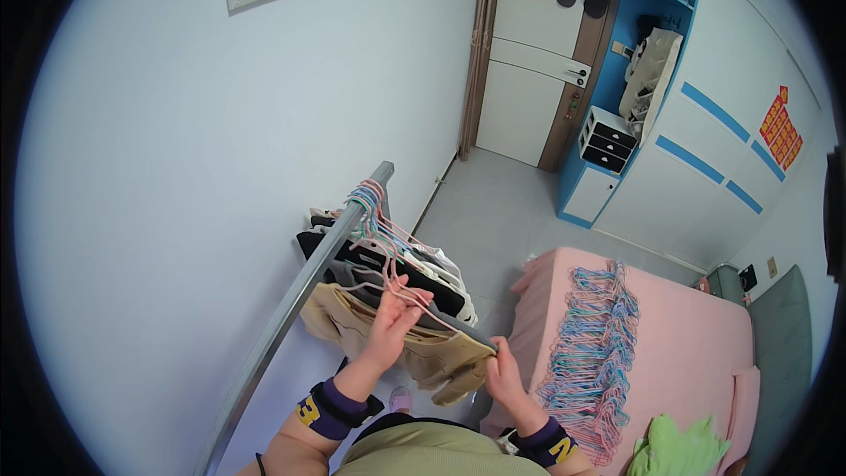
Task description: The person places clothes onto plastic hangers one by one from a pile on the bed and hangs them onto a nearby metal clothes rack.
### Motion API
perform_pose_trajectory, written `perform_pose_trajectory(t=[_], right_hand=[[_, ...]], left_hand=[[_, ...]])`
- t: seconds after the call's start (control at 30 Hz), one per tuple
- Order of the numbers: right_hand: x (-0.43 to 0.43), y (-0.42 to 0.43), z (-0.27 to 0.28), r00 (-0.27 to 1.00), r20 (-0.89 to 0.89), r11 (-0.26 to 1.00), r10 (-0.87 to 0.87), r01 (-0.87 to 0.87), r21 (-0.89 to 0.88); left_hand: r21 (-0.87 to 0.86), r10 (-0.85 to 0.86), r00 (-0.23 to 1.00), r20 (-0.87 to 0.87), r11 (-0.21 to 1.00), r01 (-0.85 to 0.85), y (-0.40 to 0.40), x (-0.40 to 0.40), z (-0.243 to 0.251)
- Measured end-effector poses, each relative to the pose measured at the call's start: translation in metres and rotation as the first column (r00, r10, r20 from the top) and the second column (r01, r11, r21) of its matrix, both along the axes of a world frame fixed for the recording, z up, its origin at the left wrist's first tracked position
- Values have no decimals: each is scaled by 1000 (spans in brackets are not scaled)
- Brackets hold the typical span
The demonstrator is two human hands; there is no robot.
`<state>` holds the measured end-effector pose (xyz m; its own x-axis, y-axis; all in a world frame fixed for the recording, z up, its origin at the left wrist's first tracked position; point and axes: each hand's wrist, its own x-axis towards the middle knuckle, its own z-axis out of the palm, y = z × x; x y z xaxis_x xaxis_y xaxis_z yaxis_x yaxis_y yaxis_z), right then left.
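Observation:
My left hand (pixel 394 320) grips a pink wire clothes hanger (pixel 441 318) just below its hook. A tan garment (pixel 456 356) hangs from that hanger's arms. At the garment's right shoulder, my right hand (pixel 504 373) pinches the cloth by the hanger's end. Beyond my left hand, several pink, blue and green hanger hooks (pixel 365 197) are bunched on the far end of a grey metal clothes rail (pixel 291 301). Black garments (pixel 423 277), along with white and grey ones, hang from them. My left hand hides part of the nearest hangers.
A bed with a pink sheet (pixel 687 344) stands at the right, with a long pile of wire hangers (pixel 588 350) and a green cloth (pixel 681 446) on it. A wall (pixel 165 145) runs along the left. A door (pixel 522 106) and a sliding wardrobe (pixel 714 73) are at the back.

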<state>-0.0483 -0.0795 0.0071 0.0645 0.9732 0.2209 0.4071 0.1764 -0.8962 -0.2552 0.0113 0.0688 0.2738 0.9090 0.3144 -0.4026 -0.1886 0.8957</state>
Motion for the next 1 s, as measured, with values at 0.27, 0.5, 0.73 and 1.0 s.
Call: perform_pose_trajectory(t=[0.27,0.5,0.73,1.0], right_hand=[[-42,60,3,996,-11,996,86,-87,-37],[-50,90,-4,995,-60,960,77,-90,-265],[-57,93,-19,989,58,966,136,-119,-229],[-48,98,-33,965,256,987,52,-11,-160]], left_hand=[[-108,228,973,-28,967,-230,64,-25,-5],[-182,258,964,-64,947,-265,89,-30,-18],[-170,278,961,1,947,-274,103,-36,-38],[-265,408,908,-95,869,-418,80,-32,-43]])
